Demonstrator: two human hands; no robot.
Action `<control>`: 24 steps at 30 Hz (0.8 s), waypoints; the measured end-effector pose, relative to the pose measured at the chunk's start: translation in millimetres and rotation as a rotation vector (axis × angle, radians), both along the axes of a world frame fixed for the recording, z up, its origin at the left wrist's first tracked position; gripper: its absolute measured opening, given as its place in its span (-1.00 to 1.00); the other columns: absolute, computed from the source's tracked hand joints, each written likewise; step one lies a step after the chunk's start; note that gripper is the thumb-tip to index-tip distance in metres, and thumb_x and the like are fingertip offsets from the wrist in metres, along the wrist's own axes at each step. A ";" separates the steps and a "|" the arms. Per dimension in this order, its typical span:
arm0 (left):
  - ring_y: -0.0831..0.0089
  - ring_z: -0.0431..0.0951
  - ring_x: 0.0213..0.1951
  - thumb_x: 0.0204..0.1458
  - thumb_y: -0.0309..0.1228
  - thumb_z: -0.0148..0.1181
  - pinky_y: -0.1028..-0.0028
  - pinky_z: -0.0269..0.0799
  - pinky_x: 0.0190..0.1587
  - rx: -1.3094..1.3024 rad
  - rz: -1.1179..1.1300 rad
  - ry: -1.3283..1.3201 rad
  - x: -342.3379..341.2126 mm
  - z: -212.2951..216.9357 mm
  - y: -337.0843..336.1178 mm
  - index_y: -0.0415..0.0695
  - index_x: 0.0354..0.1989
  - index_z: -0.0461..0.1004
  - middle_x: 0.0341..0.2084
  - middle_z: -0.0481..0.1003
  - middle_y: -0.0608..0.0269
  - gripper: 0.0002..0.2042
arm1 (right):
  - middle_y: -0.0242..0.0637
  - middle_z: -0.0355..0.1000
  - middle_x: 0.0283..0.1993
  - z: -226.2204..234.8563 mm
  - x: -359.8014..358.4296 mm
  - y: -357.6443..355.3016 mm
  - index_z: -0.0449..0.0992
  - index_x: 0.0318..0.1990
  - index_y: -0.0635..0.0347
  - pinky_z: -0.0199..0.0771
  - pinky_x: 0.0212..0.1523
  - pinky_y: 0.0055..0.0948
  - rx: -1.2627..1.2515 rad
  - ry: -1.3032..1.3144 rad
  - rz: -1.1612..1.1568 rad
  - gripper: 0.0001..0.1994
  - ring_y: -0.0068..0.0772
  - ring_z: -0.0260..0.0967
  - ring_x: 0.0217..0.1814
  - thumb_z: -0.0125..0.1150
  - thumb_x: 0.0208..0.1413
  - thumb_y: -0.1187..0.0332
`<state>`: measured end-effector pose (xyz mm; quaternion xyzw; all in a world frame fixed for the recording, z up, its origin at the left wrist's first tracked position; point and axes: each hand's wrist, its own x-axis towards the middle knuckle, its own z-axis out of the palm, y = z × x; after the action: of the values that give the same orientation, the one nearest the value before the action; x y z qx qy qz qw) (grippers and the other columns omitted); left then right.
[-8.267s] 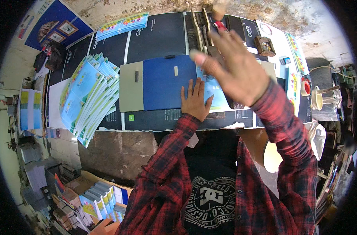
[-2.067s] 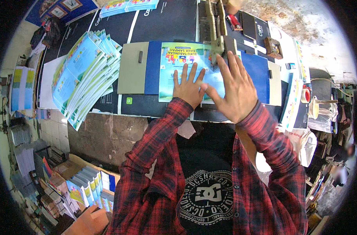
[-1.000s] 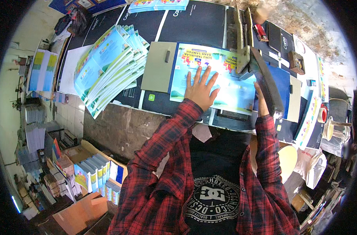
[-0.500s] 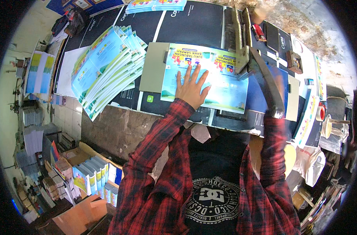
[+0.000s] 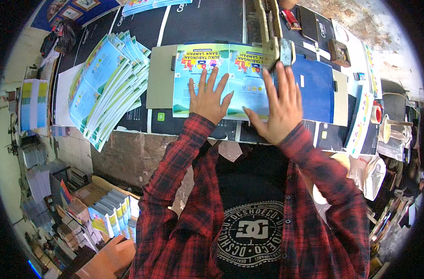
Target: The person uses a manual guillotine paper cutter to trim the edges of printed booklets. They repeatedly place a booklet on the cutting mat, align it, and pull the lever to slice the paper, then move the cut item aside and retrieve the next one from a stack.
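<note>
A printed cover sheet (image 5: 244, 95), blue and green with yellow-backed lettering, lies flat on a grey board (image 5: 160, 76). My left hand (image 5: 209, 97) rests on the sheet's left half with its fingers spread. Over the right part of the sheet lies my right hand (image 5: 282, 104), fingers stretched out and thumb apart, holding nothing. Its fingertips come up to the near end of a worn metal lever device (image 5: 285, 50), whose long frame runs toward the far edge. Whether those fingertips touch the metal I cannot tell. My right hand hides the sheet's right edge.
A fanned pile of similar sheets (image 5: 110, 76) lies left on the dark tabletop (image 5: 200, 25). Right of the device are a blue board (image 5: 319, 93), a wooden block (image 5: 339, 52), a red box-like item (image 5: 290, 19) and a tape roll (image 5: 376, 114). Bound booklets (image 5: 114, 211) stand in a carton below left.
My right hand, blurred near the lever's dark handle before, now lies open over the sheet. The handle no longer slants toward me. My left hand stays on the sheet; the whole view has shifted.
</note>
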<state>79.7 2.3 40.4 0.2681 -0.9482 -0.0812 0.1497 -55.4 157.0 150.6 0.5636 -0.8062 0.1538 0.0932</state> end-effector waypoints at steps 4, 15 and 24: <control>0.06 -0.02 0.43 0.18 -0.01 0.02 -0.27 -0.22 0.34 0.004 0.005 -0.022 -1.8 3.5 0.1 0.15 0.34 0.24 0.39 0.10 0.16 -0.45 | 0.02 -0.13 0.51 -7.4 3.5 -3.8 0.06 0.43 0.11 0.01 0.35 0.19 0.002 -0.096 -0.055 -0.05 0.13 -0.20 0.55 0.31 -0.08 -0.10; 0.04 0.00 0.42 -0.11 0.14 0.30 -0.20 -0.08 0.36 0.025 -0.363 -0.238 38.1 33.5 -12.2 0.01 0.32 0.22 0.40 0.07 0.11 -0.17 | -0.08 0.35 0.25 136.4 -84.3 -15.3 0.27 0.32 0.20 0.15 0.29 -0.35 -0.392 -0.818 0.125 -0.42 -0.25 0.28 0.28 -0.07 0.31 -0.01; 0.18 0.67 -0.20 -0.03 -0.62 0.17 0.30 0.59 -0.14 0.231 -0.484 0.277 109.2 125.6 -18.8 -0.16 -0.10 0.55 -0.18 0.62 0.08 -0.71 | -0.06 0.28 0.31 76.4 -131.0 83.6 0.19 0.37 0.13 0.07 0.34 -0.19 -0.509 -1.047 -0.320 -0.34 -0.17 0.26 0.31 -0.16 0.28 -0.13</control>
<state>188.9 -16.5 165.9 0.0360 -0.9396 -0.2576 0.2227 -186.4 240.6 227.1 0.2448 -0.7575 0.5832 -0.1621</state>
